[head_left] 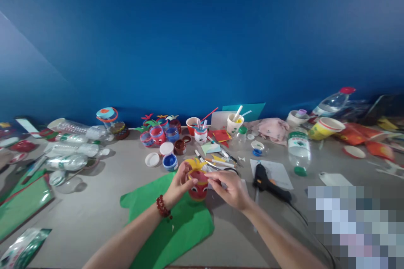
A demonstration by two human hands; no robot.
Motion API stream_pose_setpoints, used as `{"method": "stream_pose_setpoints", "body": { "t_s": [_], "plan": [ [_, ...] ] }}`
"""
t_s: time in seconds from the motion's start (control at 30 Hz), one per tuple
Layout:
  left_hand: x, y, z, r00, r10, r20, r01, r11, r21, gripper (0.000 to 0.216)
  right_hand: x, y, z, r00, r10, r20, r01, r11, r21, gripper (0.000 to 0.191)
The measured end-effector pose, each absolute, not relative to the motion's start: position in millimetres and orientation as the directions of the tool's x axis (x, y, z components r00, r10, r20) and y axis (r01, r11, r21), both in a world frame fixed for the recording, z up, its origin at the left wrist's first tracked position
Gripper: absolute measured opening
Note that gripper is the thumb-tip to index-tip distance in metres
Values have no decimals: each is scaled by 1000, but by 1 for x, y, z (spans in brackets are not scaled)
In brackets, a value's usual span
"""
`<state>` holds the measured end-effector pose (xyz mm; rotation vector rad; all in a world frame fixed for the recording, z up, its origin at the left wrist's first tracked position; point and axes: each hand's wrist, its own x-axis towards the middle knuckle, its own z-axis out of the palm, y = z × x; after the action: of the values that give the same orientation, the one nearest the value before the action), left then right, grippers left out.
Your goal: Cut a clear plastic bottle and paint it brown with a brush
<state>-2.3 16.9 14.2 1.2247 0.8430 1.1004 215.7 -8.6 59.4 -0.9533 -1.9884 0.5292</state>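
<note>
**On the gray table, a little red pot is nearly dressed up**

Near the front edge of the table (85, 218), both hands hold a small red pot (198, 191) just above a green paper sheet (186, 227). The left hand (178, 185), with a red bead bracelet (163, 207) on its wrist, curls its fingers around the pot's left side. The right hand (232, 189) pinches the pot's rim on the right with its fingertips.

The pot already has eyes on its red front. A spiky yellow paper top (195, 164) sits on it. I cannot tell if that yellow piece is stuck down or just being pressed on.

A black glue gun (268, 183) lies just to the right, and an open pot of blue paint (170, 162) stands close behind. Farther back stands a row of little pots (158, 134) that have faces and paper leaves. Next to those, this one looks almost done, though it is not set down with them yet.
</note>
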Motion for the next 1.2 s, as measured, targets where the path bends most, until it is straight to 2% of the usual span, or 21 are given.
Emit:
{"method": "stream_pose_setpoints", "body": {
  "t_s": [0.23,0.4,0.67,0.77,0.87,1.07,1.2],
  "plan": [
    [-4,15,23,312,950,12,-200,54,978,55,212,-7,58,-412,808,422,451,583,-676,22],
    [-6,14,18,310,950,-41,-170,98,981,66,212,-6,58,-428,823,374,444,552,-706,19],
    [-7,15,25,370,929,4,-186,70,980,57,215,-4,62,-320,900,296,352,402,-845,20],
    [-6,14,24,406,914,26,-203,63,977,60,217,-3,60,-281,918,278,353,368,-860,22],
    [-4,13,21,450,891,59,-192,32,981,66,218,-2,60,-272,918,288,350,373,-859,25],
    [-5,10,16,438,892,114,61,-156,986,79,218,-3,60,-282,907,312,430,410,-804,24],
    [-6,10,16,453,884,111,63,-156,986,80,219,-3,55,-310,881,356,500,470,-728,20]
  ]
}}
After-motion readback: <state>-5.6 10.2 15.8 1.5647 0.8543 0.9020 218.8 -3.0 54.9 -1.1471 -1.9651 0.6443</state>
